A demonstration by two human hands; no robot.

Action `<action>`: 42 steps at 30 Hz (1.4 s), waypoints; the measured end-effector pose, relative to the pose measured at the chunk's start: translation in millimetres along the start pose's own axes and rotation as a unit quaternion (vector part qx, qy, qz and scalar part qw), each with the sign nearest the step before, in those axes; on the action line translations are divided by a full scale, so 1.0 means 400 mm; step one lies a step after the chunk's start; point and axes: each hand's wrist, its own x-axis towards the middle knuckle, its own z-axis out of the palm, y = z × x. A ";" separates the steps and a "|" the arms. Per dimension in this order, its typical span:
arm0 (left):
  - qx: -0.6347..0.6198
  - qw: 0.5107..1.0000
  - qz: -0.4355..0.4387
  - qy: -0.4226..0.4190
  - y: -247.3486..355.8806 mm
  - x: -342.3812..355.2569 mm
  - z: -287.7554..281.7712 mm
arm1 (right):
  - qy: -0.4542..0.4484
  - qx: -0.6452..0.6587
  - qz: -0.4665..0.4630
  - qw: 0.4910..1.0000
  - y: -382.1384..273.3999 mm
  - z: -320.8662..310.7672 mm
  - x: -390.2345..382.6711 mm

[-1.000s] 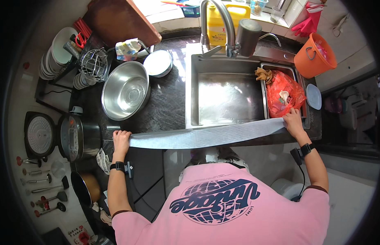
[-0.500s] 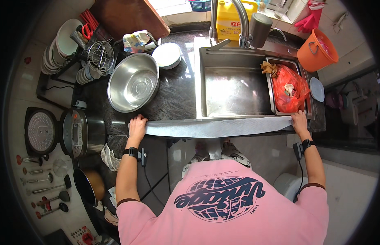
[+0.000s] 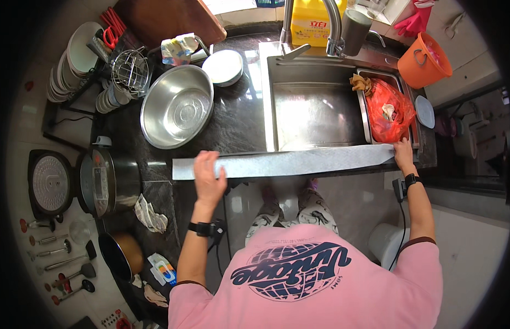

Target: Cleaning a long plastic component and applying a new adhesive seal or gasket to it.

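Observation:
A long whitish-grey strip [image 3: 299, 163], apparently of soft sheet material, runs along the front edge of the counter, in front of the sink. My left hand [image 3: 207, 178] lies over its left part, fingers stretched across it and the thumb apart. Beyond that hand, the strip's left end rests flat on the dark counter. At the other end my right hand [image 3: 404, 156] has its fingers closed at the strip's tip, close to the sink's front right corner. The steel sink [image 3: 320, 115] has a smaller tray on its right side holding a red plastic bag [image 3: 389, 112].
A steel basin [image 3: 178, 109] and a white bowl [image 3: 222, 68] stand left of the sink. Further left are a dish rack [image 3: 128, 77] and an open rice cooker [image 3: 115, 181]. An orange bucket [image 3: 424, 61] and yellow jug [image 3: 312, 24] stand behind and right.
My left hand has slid right from the strip's left end, which now shows uncovered on the counter. The right hand stays at the right end.

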 end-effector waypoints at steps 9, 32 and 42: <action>-0.115 0.974 0.094 -0.174 0.247 -0.047 0.201 | 0.030 0.047 -0.016 0.998 0.024 0.015 0.004; 0.007 0.987 0.028 -0.156 0.314 -0.033 0.276 | 0.163 0.558 0.296 0.758 0.169 0.098 -0.191; 0.023 0.987 0.009 -0.160 0.333 -0.032 0.279 | 0.239 0.409 0.343 0.811 0.171 0.178 -0.197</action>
